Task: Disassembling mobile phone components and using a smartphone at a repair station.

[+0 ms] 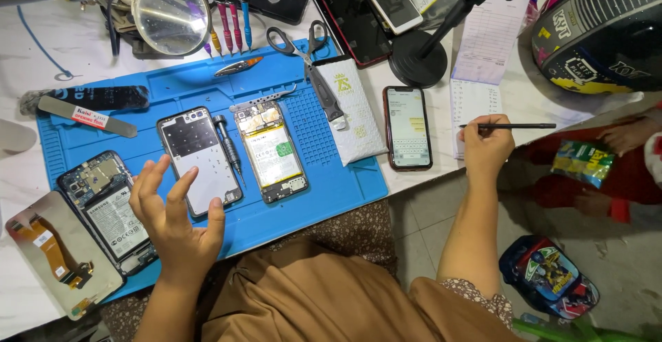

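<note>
A: Left hand (176, 214) is open, fingers spread, hovering over the lower end of the phone midframe (199, 161) on the blue repair mat (331, 183). It grips nothing; the thumb tip is at or just off the frame's bottom edge, contact unclear.

B: Right hand?

A: Right hand (485, 145) is closed on a black pen (514, 126), off the mat's right edge, beside the paper form (476, 90). The hands are well apart.

B: Handling note?

A: Judgement: lift the midframe by its edges and keep fingers off the small screws lying on it. The screwdriver (228, 143) lies just right of it on the mat.

B: Further out?

A: Right of the screwdriver lies an opened phone with its battery exposed (272, 150), then a white padded pouch (355, 107), contents not visible. Off the mat's right edge, a lit phone (407, 127). At the mat's lower left corner, a second opened phone (109, 207).

B: Containers?

A: The mat's tray recesses look bare.
</note>
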